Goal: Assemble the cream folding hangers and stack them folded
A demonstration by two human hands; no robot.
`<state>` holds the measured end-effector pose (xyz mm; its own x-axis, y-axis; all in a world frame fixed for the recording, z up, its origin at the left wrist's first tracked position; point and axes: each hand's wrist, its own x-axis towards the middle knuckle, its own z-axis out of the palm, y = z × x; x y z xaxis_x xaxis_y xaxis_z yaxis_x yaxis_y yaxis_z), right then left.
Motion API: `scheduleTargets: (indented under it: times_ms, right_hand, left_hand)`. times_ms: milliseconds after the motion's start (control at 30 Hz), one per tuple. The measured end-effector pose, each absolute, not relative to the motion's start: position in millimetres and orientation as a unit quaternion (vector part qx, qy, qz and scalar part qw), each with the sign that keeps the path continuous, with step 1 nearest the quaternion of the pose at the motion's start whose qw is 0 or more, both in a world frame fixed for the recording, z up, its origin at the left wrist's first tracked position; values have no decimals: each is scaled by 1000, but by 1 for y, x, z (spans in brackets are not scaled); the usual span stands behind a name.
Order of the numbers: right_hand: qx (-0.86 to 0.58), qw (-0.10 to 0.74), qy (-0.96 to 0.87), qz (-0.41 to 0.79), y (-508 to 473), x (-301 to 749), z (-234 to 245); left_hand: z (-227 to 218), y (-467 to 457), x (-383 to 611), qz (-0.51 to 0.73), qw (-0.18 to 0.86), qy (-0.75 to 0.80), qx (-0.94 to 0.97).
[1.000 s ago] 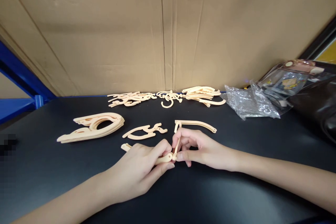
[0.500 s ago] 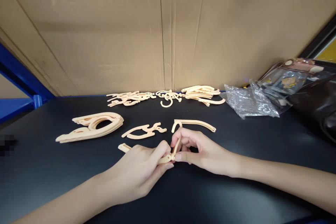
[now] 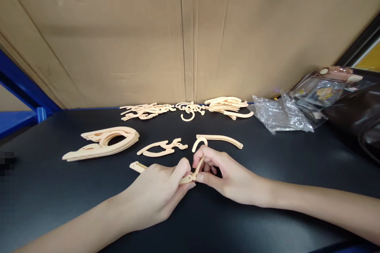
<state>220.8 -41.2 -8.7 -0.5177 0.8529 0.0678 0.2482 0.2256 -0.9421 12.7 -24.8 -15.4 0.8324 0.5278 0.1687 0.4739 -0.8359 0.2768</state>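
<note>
Now hook [image 3: 200, 140] more side-on vs. prev.

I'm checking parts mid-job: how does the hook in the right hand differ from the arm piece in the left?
Shape: the hook ends in a tight curl; the arm piece shows none, though the left hand covers its middle.
Size: the arm piece looks longer and broader than the hook.
Pose: the hook extends forward; the arm piece runs mostly sideways.
Both are pale beige and hand-held.

My left hand [image 3: 162, 185] is angling in from the near left, pinching; just beside it, my right hand [image 3: 230, 176] is pinching from the right.
</note>
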Motion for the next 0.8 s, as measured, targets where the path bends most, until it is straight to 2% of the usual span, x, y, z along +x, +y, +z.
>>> scheduleTargets:
  times_ms: [200,467,800]
  right_hand:
    - [-388,306,-741,455,-41,221,-14]
    - [-385,299,-739,465,-40,223,-11]
    - [-392,292,-746,453,-41,223,-9]
  left_hand:
    - [-21,-24,12,102,86,273,953]
    - [-17,-24,11,100,116,265,952]
    - [-19,-23,13,98,107,271,952]
